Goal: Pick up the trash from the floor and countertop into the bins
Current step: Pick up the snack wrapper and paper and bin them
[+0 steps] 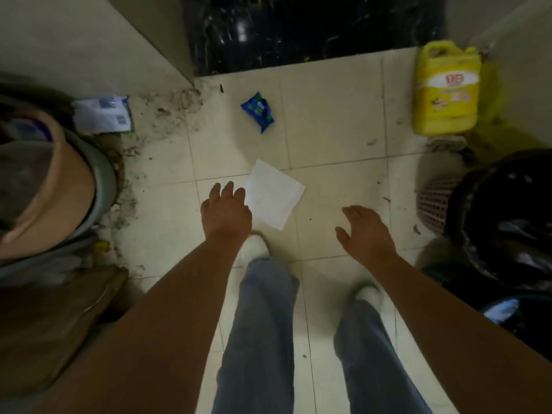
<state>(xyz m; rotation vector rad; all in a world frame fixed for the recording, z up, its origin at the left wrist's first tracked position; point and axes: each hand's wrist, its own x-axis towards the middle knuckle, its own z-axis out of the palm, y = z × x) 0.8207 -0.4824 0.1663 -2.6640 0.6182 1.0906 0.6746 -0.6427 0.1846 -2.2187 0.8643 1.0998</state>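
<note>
A white paper napkin [273,195] lies flat on the tiled floor in front of my feet. My left hand [225,212] hovers at its left edge, fingers apart, holding nothing. My right hand [363,230] is open too, to the right of the napkin and apart from it. Farther away a blue wrapper [258,111] lies on the floor. A white and green packet [103,114] rests by the left wall. A bin lined with a black bag [507,222] stands at the right edge, with another bin [507,312] nearer to me.
A yellow detergent jug [446,91] stands at the far right by the wall. A tan pot inside a grey basin [50,186] fills the left side, with dirt scattered around it. A pink mesh basket [433,204] sits beside the black bin. A black marble step [313,31] lies ahead.
</note>
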